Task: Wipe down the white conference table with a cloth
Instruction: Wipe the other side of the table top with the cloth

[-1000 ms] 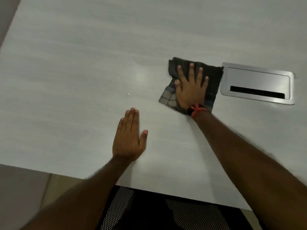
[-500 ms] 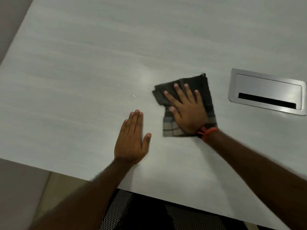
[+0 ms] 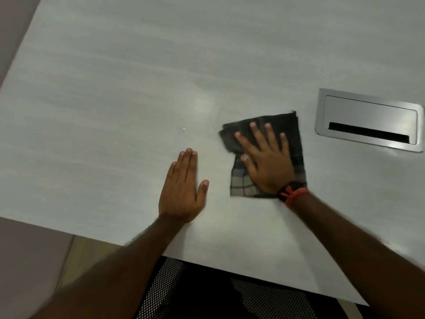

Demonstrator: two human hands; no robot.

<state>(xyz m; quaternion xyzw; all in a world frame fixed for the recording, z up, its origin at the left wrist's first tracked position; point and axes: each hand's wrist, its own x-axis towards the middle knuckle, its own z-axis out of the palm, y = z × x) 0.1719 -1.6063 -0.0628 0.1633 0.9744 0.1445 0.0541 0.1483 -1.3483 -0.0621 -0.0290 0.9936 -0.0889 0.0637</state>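
A: White table (image 3: 115, 88), toward its near edge: checked cloth (image 3: 292, 132) lies near the metal cable hatch (image 3: 368, 120). Looks thin, limp and light.
B: Right hand (image 3: 266, 164) is spread, pressing it. Left hand (image 3: 181, 189) lies flat on the table. Palm pressure should beat pinching.

No readable text or labels anywhere (table, cloth and hatch all blank)

One white desk (image 3: 115, 88). One checked cloth (image 3: 240, 186). Two grips: left grip (image 3: 181, 192), right grip (image 3: 266, 168). One metal cable hatch (image 3: 368, 111) with one slot. One mesh chair (image 3: 207, 295). One orange wrist thread (image 3: 295, 194). Three tiny glints (image 3: 184, 128).
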